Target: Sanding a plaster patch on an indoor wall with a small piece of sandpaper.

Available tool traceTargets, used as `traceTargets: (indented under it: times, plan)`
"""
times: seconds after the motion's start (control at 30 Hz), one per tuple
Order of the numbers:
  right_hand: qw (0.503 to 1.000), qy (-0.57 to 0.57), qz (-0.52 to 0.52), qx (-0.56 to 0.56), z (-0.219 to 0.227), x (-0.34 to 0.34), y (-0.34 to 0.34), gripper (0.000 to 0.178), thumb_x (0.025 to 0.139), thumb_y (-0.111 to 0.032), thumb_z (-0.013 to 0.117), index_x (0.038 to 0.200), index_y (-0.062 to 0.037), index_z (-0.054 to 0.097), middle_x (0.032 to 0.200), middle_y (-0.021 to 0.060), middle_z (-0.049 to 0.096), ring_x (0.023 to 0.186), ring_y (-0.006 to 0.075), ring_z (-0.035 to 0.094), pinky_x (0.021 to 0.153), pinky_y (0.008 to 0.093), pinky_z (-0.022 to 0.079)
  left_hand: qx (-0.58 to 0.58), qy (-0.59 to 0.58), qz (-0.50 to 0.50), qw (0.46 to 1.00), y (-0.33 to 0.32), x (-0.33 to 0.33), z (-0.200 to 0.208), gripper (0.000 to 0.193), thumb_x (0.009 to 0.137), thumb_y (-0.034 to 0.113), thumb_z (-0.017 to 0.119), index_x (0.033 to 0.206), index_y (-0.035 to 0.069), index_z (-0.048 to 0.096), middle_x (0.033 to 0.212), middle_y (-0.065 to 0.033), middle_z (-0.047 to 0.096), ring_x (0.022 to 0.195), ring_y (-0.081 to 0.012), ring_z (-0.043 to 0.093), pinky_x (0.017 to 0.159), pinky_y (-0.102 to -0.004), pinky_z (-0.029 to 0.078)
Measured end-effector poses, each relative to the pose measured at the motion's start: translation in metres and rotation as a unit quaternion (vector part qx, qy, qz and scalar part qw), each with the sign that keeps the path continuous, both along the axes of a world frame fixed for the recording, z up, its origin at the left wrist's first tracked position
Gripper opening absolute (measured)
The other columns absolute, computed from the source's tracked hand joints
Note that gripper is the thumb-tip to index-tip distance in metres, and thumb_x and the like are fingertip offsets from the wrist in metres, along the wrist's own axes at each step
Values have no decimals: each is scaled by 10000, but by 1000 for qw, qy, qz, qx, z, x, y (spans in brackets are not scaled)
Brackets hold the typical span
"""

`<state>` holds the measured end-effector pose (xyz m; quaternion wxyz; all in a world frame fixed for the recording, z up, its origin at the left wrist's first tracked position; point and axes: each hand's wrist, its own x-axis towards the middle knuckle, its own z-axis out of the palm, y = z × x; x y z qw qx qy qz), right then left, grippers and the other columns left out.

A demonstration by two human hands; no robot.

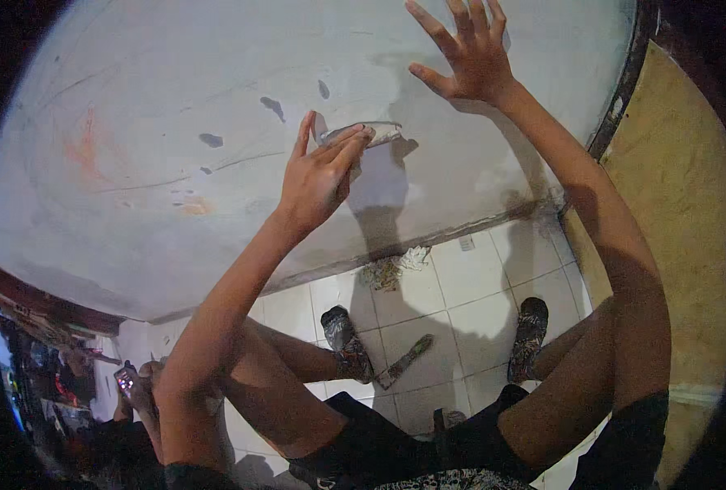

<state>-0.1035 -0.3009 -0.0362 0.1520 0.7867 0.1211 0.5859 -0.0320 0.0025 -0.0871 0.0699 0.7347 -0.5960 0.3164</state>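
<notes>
My left hand [318, 184] is pressed up to the pale, stained wall [240, 196], its fingers closed over a flat scraper [386, 133] with whitish matter along its edge. The index finger and thumb cannot be told apart clearly, and the hand hides much of the scraper. Higher up and to the right, my right hand [471, 61] rests on the same wall with its fingers spread and nothing in them. Several grey patches [273, 107] and an orange stain [87, 147] mark the wall left of the scraper.
Below, a narrow flat tool [408, 360] lies on the white tiled floor [477, 318] between my feet. Crumpled white scraps [414, 259] and a heap of debris [381, 274] lie against the wall's foot. A yellowish wall [673, 212] stands at right. Another person's hand holds a phone [126, 377] at lower left.
</notes>
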Motion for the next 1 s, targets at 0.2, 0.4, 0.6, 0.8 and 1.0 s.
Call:
traceTargets:
  times: [0.2,0.4,0.6,0.8,1.0]
  plan:
    - [1000,-13,13,-7,2,5,2,813,924,-640,537,1578,-210,319,1634,273,184,1492,527,172,1056,756,231,-19,5,-12,1000,-29,-4,10,534,844,85,708,1362,149,591,1326,-38,674,1216,-190,650,1226,-611,172]
    - [1000,-7,1,-4,3,1,1,826,913,-647,547,1577,-210,322,1635,277,180,1493,528,169,1043,758,253,-28,-7,-13,999,-39,-9,11,477,853,20,613,1316,133,613,1294,-48,688,1196,-174,653,1231,-585,200]
    - [1000,2,-1,-3,2,1,0,849,906,-656,556,1585,-218,297,1639,275,165,1492,533,165,1047,767,240,-10,-30,-13,999,-22,-8,8,554,876,75,673,1412,144,553,1344,-27,664,1194,-168,660,1222,-613,178]
    - [1000,-1,-5,-5,-2,0,-7,867,893,-644,585,1587,-219,287,1637,273,161,1495,533,155,1056,768,219,-2,15,3,1000,-8,-11,9,548,875,51,663,1403,147,554,1358,-37,653,1200,-182,655,1220,-618,174]
    - [1000,2,-6,3,-2,2,-4,859,899,-630,583,1588,-212,287,1639,269,163,1498,529,148,1078,754,194,-12,14,2,1000,-9,-7,9,455,874,34,626,1325,92,601,1258,-60,703,1207,-188,649,1221,-612,182]
